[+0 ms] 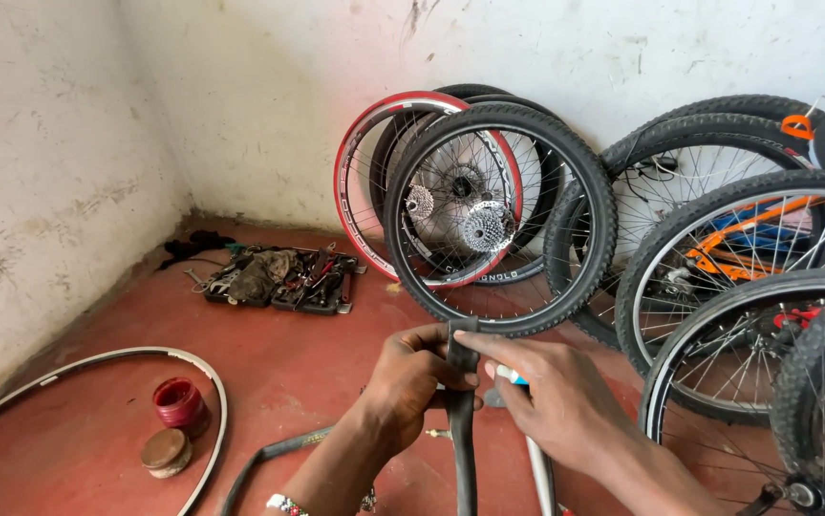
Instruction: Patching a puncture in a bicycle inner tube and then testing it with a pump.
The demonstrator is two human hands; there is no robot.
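Note:
My left hand (410,377) pinches a black rubber inner tube (460,430) near its top end; the tube hangs straight down and loops away over the floor at the lower left. My right hand (551,397) presses fingers against the same top end and also holds a small white and blue object (511,376). Just beyond my hands stands a black-tyred bicycle wheel (498,220) with spokes and a rear cassette, upright against other wheels.
Several wheels lean on the white wall, one with a red rim (355,162). More bicycle wheels (737,277) crowd the right. A bare metal rim (97,361), a red tin (179,401) and its lid (165,449) lie at left. An open tool tray (278,279) sits near the corner.

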